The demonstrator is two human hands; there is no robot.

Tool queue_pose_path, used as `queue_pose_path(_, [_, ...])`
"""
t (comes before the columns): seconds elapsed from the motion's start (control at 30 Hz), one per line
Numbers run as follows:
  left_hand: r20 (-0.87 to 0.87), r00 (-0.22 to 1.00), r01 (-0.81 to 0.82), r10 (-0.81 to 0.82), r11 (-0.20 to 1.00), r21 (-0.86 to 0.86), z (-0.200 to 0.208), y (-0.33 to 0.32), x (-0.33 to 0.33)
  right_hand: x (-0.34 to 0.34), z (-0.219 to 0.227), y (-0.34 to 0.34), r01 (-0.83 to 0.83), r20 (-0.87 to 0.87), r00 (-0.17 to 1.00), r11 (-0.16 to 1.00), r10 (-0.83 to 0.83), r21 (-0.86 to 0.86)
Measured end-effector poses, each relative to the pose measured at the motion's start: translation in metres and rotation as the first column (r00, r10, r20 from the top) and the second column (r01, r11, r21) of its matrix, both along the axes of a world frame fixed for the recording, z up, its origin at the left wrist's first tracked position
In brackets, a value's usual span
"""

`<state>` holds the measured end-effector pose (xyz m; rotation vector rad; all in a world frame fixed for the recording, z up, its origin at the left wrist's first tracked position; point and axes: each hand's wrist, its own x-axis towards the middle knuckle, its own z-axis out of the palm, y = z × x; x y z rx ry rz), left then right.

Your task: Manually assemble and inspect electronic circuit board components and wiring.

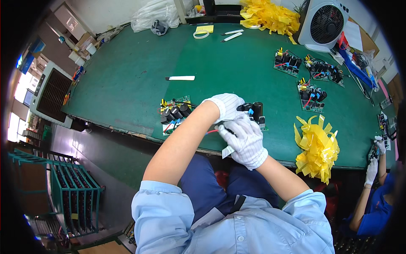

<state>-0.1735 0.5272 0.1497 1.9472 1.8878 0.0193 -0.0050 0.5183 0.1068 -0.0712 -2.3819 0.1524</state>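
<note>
Both my hands wear white striped gloves at the near edge of the green table (139, 72). My left hand (226, 106) grips a green circuit board (256, 113) with black capacitors and red wires. My right hand (246, 142) is closed just below it, pinching a white strip (227, 151) that hangs from the board's near side. A second circuit board (174, 113) with black capacitors and yellow tape lies on the table just left of my left forearm.
Three more boards (312, 95) lie at the right. A heap of yellow tape strips (317, 148) sits at the near right edge, another (268, 15) at the back. A white fan (323, 21), tape roll (201, 34) and white strip (181, 78) are further off. A co-worker's gloved hands (374, 163) work at far right.
</note>
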Motion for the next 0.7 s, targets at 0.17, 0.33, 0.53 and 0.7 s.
queue_pose_path(0.17, [0.109, 0.994, -0.019, 0.006, 0.993, 0.120, -0.011, -0.004, -0.002, 0.026, -0.007, -0.042, -0.275, 0.073, 0.958, 0.960, 0.278, -0.047])
queue_pose_path(0.33, [-0.005, 1.000, 0.029, -0.029, 0.986, 0.167, 0.002, -0.033, 0.023, 0.091, -0.014, -0.049, -0.378, -0.148, 0.918, 0.700, 0.368, -0.606])
queue_pose_path(0.53, [-0.159, 0.975, 0.198, -0.155, 0.931, 0.308, -0.010, -0.093, 0.038, 0.142, -0.013, -0.042, 0.185, 0.115, 0.982, 0.629, -0.150, -0.755])
queue_pose_path(0.7, [0.010, 0.999, 0.037, -0.042, 0.947, 0.320, -0.009, -0.103, 0.040, 0.145, -0.020, -0.029, 0.305, 0.244, 0.950, 0.745, -0.196, -0.593])
